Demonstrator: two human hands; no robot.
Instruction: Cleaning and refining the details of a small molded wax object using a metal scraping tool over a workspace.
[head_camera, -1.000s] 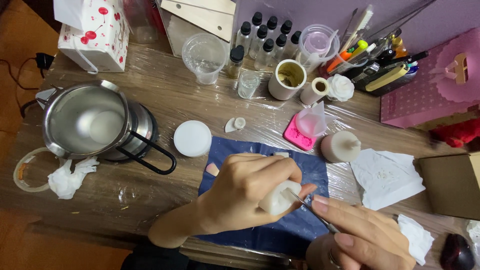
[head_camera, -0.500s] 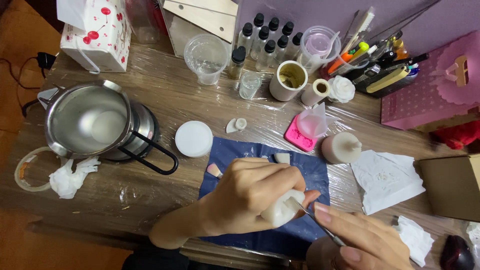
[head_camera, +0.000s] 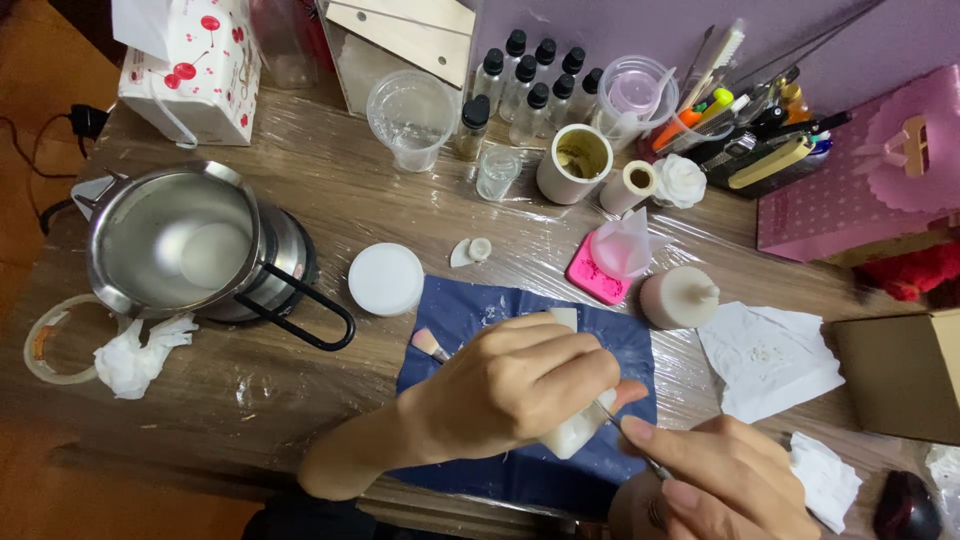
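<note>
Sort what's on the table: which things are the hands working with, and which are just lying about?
In use: left hand gripping the white piece; right hand holding a thin metal tool against it; blue cloth underneath.

Lying about: pot, white lid, brush, bottles, pink mold, cardboard box.

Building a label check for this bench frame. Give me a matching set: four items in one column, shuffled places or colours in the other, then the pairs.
Things:
1. metal pot
2. round white lid
3. cloth
4. left hand

Places or colours:
A. dark blue, spread under the hands
B. wrapped around a small white piece
C. on a black-handled stand at the left of the table
D. lying flat between the pot and the cloth

Pairs: 1-C, 2-D, 3-A, 4-B
</note>
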